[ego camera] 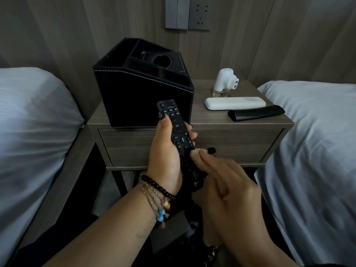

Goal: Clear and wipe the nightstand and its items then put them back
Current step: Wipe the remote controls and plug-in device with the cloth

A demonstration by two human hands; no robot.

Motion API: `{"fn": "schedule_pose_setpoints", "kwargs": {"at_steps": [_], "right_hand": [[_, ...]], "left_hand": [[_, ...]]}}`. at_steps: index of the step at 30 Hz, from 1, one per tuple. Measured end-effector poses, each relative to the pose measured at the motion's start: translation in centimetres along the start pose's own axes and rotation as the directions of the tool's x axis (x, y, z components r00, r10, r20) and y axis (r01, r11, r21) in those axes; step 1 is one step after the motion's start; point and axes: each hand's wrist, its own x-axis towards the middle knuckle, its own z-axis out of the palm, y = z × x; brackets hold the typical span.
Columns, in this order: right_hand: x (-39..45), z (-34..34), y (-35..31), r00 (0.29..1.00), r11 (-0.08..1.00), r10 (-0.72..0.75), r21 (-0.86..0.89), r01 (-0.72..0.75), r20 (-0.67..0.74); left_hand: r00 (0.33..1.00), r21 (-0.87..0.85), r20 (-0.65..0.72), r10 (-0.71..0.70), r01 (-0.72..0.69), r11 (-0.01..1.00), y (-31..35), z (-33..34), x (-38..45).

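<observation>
My left hand (pixel 165 151) grips a black TV remote (pixel 176 128) in front of the wooden nightstand (pixel 212 122), buttons facing up. My right hand (pixel 231 187) presses a small tan cloth (pixel 198 155) against the remote's lower end with straight fingers. On the nightstand top stand a black leather organizer box (pixel 138 97), a white plug-in vaporizer (pixel 224 81), a white remote (pixel 235 103) and a black remote (pixel 256 112) lying face down.
Beds with pale sheets flank the nightstand, one at the left (pixel 32 132) and one at the right (pixel 317 141). A switch and socket plate (pixel 187 13) sits on the wood-panel wall behind. The nightstand drawer (pixel 192 147) is closed, with a small dark knob.
</observation>
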Motion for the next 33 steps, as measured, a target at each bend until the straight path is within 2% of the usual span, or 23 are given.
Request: {"fn": "schedule_pose_setpoints", "kwargs": {"at_steps": [3,7,10,15,23,26,31,33], "right_hand": [[-0.6,0.2,0.3,0.989,0.979,-0.149,-0.142,0.146,-0.015],[0.0,-0.4,0.5,0.976,0.971,-0.202,-0.147,0.190,-0.077],[0.6,-1.0,0.9,0.972,0.975,-0.178,-0.158,0.153,-0.155],[1.4,-1.3,1.3,0.969,0.978,-0.154,-0.167,0.122,-0.191],[3.5,-2.4,2.8,0.956,0.983,-0.102,-0.173,0.055,-0.275],[3.8,-2.6,2.9,0.961,0.985,-0.094,-0.162,0.053,-0.261],[2.7,-1.6,1.7,0.982,0.977,-0.138,-0.179,0.114,-0.131],[2.6,-1.4,1.6,0.981,0.974,-0.155,-0.186,0.131,-0.119]], "left_hand": [[0.997,-0.049,0.047,-0.069,0.071,0.996,0.0,-0.5,-0.1],[0.980,-0.086,0.130,-0.152,0.164,0.983,-0.8,0.1,-1.2],[0.948,-0.095,0.219,-0.231,0.257,0.962,-2.0,0.5,-2.2],[0.930,0.002,0.199,-0.310,0.316,0.949,-2.4,1.0,-2.8],[0.856,0.100,0.306,-0.416,0.406,0.909,-3.5,1.6,-4.4],[0.856,0.116,0.307,-0.415,0.400,0.909,-3.8,1.5,-4.4],[0.896,0.022,0.258,-0.361,0.368,0.929,-2.6,1.0,-2.9],[0.910,0.049,0.253,-0.329,0.327,0.944,-2.2,0.7,-2.5]]}}
